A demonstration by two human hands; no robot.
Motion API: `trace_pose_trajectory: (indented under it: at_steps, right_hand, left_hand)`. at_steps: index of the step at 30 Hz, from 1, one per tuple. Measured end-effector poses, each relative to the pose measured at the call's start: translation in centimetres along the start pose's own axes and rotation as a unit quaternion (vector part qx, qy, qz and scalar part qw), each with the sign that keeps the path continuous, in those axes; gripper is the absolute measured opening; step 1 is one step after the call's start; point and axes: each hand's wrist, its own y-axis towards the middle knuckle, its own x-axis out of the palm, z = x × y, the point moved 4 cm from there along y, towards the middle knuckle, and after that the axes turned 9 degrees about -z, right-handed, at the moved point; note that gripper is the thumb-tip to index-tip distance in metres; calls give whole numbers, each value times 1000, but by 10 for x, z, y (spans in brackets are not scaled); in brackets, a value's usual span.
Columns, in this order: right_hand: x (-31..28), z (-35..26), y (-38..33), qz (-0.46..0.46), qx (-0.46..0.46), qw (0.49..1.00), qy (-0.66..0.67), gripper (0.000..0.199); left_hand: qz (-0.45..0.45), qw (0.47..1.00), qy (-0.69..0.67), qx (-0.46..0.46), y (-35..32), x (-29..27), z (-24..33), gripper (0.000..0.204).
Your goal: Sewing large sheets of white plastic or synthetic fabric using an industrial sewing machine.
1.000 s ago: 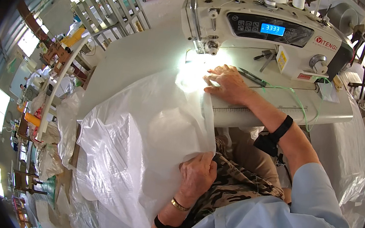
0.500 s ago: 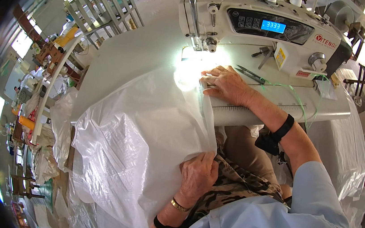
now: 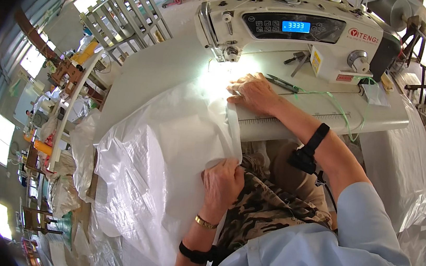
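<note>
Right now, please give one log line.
left hand: grips white woven plastic sheet edge | right hand: flat on sheet beside cream sewing machine

Open room lies left of the needle: the counter (image 3: 146, 73) runs bare there, a clear lane toward the far edge. Straight ahead the sewing machine (image 3: 297, 35) walls off the back. The white woven sheet (image 3: 168, 159) blankets the near-left side and spills over the edge. Scissors (image 3: 281, 83) sit just beyond the right hand (image 3: 254, 93), and a green thread (image 3: 342, 108) loops across the right stretch of counter.
</note>
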Motion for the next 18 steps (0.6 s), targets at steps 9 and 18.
trace_pose_trajectory:
  at_steps: [9, 18]
  right_hand:
    - [-5, -6, -2, -88, 22, 996, 3, 38]
    - [-13, -6, -4, -97, 28, 994, 35, 38]
  left_hand:
    - [-14, 1000, 12, -22, -12, 7, 17, 7]
    - [-24, 999, 31, -20, 0, 22, 11, 12]
